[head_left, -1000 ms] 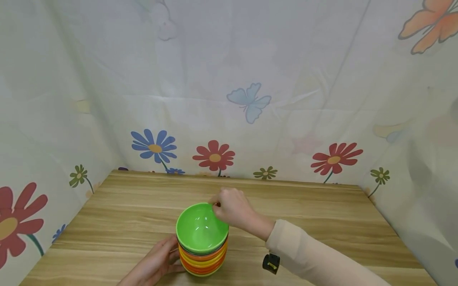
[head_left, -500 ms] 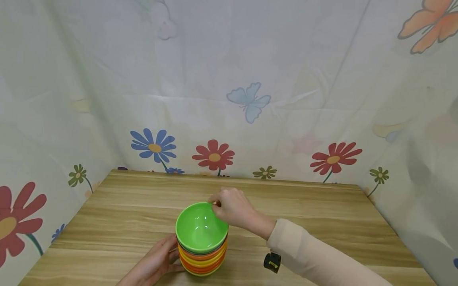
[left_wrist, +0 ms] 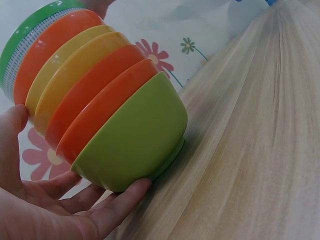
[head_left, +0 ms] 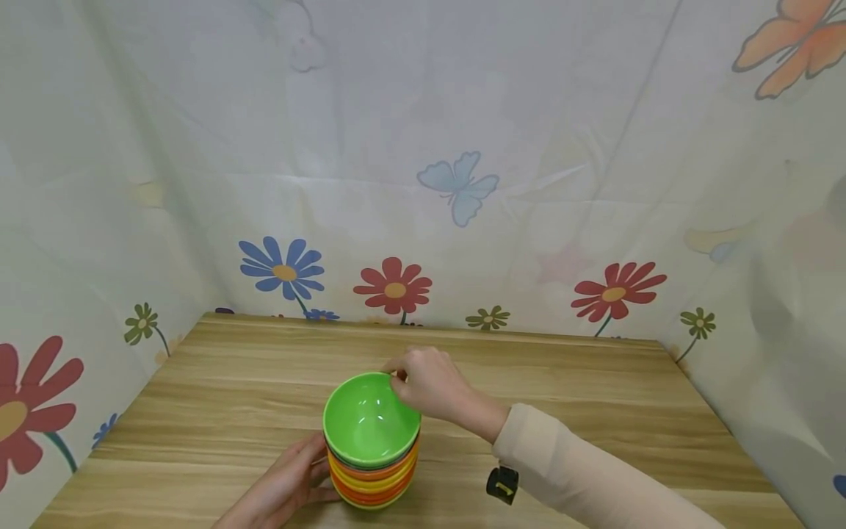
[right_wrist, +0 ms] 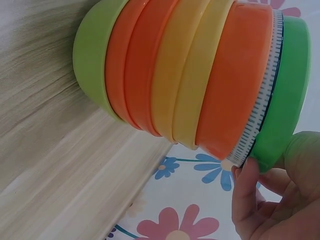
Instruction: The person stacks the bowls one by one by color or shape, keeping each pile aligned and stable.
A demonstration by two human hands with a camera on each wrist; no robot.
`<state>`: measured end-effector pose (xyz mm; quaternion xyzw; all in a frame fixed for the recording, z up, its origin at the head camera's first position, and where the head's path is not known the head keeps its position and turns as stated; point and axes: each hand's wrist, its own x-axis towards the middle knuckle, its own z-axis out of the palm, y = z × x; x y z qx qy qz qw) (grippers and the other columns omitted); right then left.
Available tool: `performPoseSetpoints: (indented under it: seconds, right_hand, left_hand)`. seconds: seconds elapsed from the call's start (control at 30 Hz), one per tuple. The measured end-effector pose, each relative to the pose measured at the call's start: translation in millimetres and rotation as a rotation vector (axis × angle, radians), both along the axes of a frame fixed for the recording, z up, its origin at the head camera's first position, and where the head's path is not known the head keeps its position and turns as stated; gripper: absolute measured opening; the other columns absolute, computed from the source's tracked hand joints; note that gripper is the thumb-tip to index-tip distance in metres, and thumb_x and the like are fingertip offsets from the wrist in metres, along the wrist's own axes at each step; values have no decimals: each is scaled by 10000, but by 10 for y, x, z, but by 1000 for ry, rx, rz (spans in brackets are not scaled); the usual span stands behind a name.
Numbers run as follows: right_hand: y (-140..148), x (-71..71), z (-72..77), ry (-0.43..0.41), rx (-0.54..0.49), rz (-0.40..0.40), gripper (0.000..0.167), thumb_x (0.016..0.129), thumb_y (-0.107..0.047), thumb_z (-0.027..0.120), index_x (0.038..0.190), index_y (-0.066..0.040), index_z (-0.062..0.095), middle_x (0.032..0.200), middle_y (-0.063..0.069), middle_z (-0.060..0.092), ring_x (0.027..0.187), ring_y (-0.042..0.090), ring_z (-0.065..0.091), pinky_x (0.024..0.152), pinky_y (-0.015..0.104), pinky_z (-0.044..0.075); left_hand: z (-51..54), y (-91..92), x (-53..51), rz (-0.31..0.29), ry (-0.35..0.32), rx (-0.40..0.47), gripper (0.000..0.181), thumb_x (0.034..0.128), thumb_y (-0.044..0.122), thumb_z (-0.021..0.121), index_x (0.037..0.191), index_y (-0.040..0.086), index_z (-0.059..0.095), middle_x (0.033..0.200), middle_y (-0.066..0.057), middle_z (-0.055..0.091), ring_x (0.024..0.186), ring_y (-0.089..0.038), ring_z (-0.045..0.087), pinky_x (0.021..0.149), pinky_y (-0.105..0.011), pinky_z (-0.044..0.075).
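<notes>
A stack of nested bowls stands on the wooden table. On top is a bright green bowl [head_left: 371, 419], its glossy inside facing up. Beneath it come a white bowl with dark striped marks [right_wrist: 260, 95], an orange bowl [right_wrist: 237, 75], several yellow and orange bowls, and a light green bowl [left_wrist: 140, 132] at the bottom. With thumb and fingers my right hand [head_left: 429, 382] pinches the top green bowl's rim at its far right. My left hand [head_left: 284, 481] rests against the stack's left side, fingers extended along the lower bowls and thumb near a yellow one.
The wooden table [head_left: 562, 411] spreads out around the stack. Behind it and at both sides hangs a pale cloth [head_left: 370, 147] printed with flowers and butterflies. A small black device [head_left: 502, 485] sits by the right sleeve.
</notes>
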<state>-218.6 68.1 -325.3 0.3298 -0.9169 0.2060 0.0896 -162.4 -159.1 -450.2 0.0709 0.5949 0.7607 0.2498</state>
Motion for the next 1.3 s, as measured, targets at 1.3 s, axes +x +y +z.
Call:
performPoseSetpoints:
  seconds: [1.3]
  right_hand:
    - [674,10,-428,38,-185,-34,181,928,-108,530,1023,-100,685,937,-21,657,793,75,583,677,214,515]
  left_hand:
    - [238,40,-333,189,245,-361,580,964,384,419,1341,-57,402,1345,-230,452,1165,-307,505,957,-423,437]
